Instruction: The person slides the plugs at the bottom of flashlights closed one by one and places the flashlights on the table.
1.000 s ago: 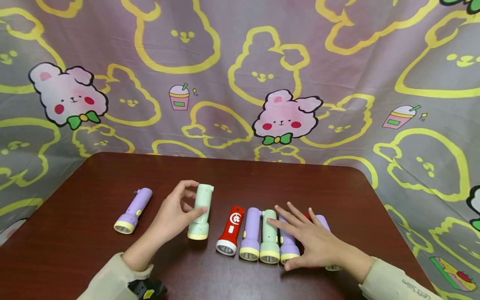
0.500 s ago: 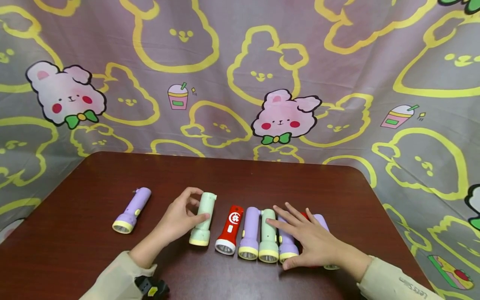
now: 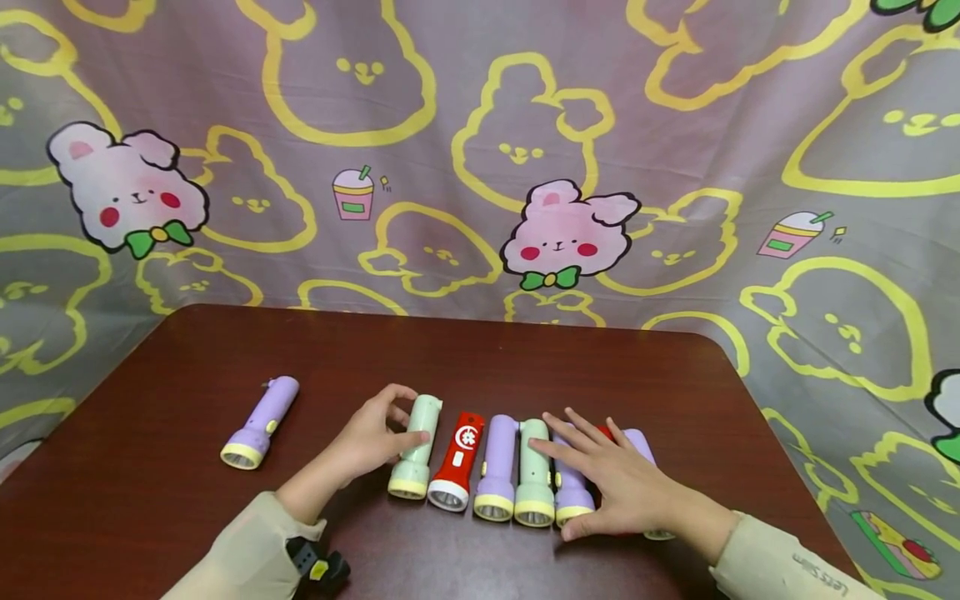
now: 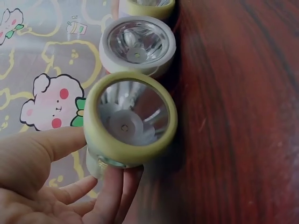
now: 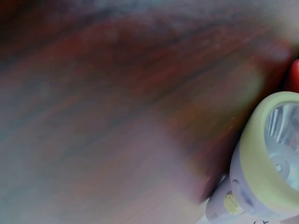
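My left hand [image 3: 372, 435] grips a mint green flashlight [image 3: 417, 450], thumb on the near side and fingers behind the barrel. In the left wrist view its yellow-rimmed lens [image 4: 128, 122] faces the camera. Just right of it lies a red flashlight [image 3: 458, 460] with a white head. Beyond that, a purple flashlight [image 3: 497, 467] and another green flashlight [image 3: 535, 475] lie side by side. My right hand [image 3: 618, 479] rests with spread fingers over the right end of the row. Beneath it are a purple flashlight [image 3: 573, 493], a mostly hidden red one and the rightmost purple flashlight [image 5: 254, 172].
Apart at the left of the brown table [image 3: 337, 350] lies a purple flashlight [image 3: 259, 422], its lens toward me. A patterned curtain [image 3: 420, 167] hangs behind the table. A black device [image 3: 318, 567] is strapped at my left wrist.
My left hand has moved right and down with the green flashlight, from a gap to close beside the red one. My right hand has stayed in place over the row.
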`<state>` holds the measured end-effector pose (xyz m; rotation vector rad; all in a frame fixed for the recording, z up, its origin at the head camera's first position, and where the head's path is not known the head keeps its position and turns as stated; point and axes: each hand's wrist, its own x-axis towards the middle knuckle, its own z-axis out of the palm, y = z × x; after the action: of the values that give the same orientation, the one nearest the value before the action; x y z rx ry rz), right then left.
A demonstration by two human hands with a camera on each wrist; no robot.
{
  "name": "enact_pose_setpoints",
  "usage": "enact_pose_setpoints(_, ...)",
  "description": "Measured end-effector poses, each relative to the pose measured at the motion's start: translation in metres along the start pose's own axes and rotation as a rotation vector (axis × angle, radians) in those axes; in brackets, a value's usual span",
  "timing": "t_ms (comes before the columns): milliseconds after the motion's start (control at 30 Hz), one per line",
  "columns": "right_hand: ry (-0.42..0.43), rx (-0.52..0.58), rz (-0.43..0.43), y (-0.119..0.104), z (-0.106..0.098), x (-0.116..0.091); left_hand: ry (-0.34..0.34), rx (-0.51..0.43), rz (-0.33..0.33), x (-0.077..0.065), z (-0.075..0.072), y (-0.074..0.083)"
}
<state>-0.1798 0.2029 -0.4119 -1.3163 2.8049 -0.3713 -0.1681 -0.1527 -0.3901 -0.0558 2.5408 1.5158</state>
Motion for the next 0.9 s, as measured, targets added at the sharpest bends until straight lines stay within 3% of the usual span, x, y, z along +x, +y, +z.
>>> enact_pose_setpoints(367,-0.004,-0.004,0.001,0.0,0.0,0.0,0.007,0.044,-0.014,0.004,0.006,-0.004)
enact_pose_setpoints(600,-0.004,-0.01,0.003,-0.001,0.0,0.0,0.049,0.17,0.032,-0.004,0.009,0.003)
enact_pose_setpoints(900,-0.002,-0.007,0.006,-0.001,0.0,0.001,0.085,0.209,0.03,-0.004,0.012,0.002)
